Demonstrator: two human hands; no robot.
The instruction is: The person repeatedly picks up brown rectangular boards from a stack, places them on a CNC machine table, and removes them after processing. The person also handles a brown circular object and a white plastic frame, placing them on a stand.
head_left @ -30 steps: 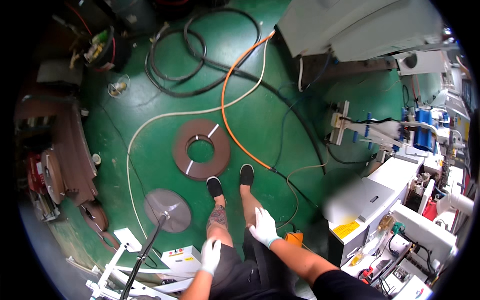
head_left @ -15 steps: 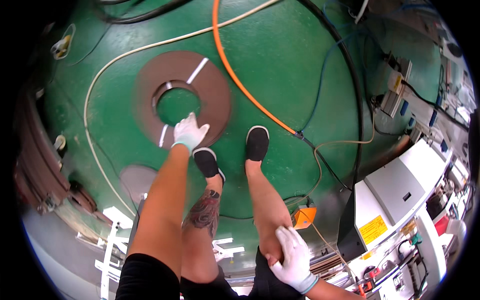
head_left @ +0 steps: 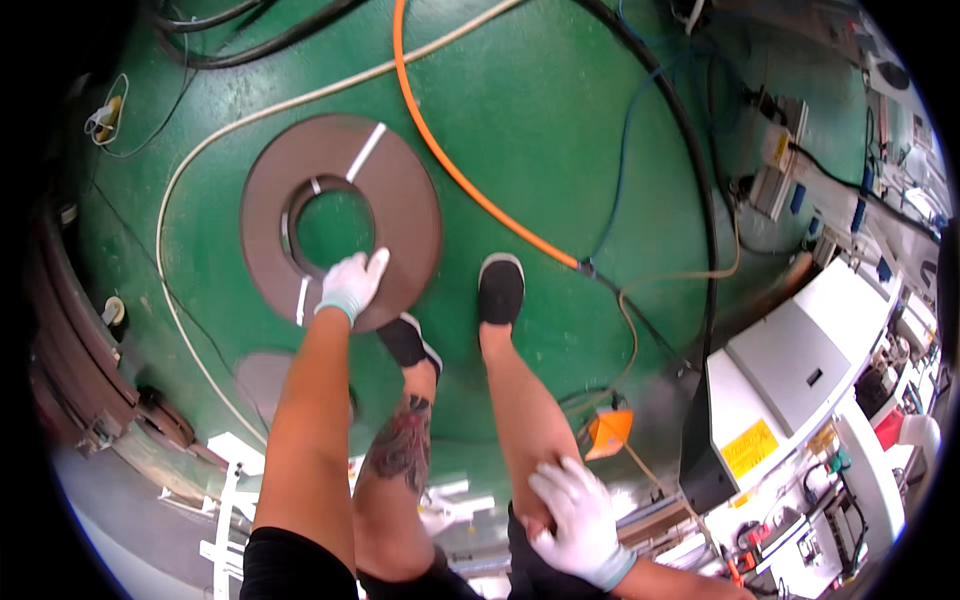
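A large flat coil of brown strip (head_left: 408, 200), bound with white straps (head_left: 366, 152), lies on the green floor in front of my feet. My left hand (head_left: 348, 286), in a white glove, is closed on the near side of its ring, the fingers bent over the inner edge toward the hole and the thumb out to the right. The fingertips are partly hidden. My right hand (head_left: 580, 525), also gloved, rests on my right knee with the fingers laid over it and holds nothing. My left shoe (head_left: 408, 343) stands right at the coil's near edge.
An orange hose (head_left: 450, 165) and a cream hose (head_left: 225, 128) cross the floor around the coil. Black cable (head_left: 690, 120) curves at the right. A white and grey cabinet (head_left: 790, 375) stands at right, an orange box (head_left: 609, 432) near my right leg, brown strips (head_left: 80, 330) at left.
The coil has shifted slightly toward me and to the left, with my left hand on it, and its near edge now reaches closer over my left shoe. My right hand stays on the knee.
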